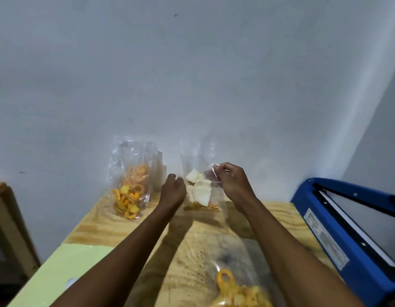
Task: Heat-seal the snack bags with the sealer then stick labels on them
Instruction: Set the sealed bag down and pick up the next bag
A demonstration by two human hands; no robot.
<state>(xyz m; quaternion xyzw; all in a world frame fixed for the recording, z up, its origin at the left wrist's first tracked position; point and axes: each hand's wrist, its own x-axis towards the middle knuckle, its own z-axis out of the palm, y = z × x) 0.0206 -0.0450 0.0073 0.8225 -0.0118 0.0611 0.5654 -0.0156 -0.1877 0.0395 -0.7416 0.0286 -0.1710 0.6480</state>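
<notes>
A clear bag of white chips (201,191) stands upright near the wall at the back of the wooden table (117,224). My left hand (173,191) pinches its left edge and my right hand (231,181) pinches its right edge. To the left stands a second clear bag of orange ring snacks (131,191), its top open. A third bag of orange rings (238,289) lies at the near edge between my arms. The blue heat sealer (338,238) sits at the right with its arm raised.
A pale green sheet (66,269) lies on the table's near left. A wooden frame (8,218) stands beyond the left edge. The white wall (192,74) rises right behind the bags.
</notes>
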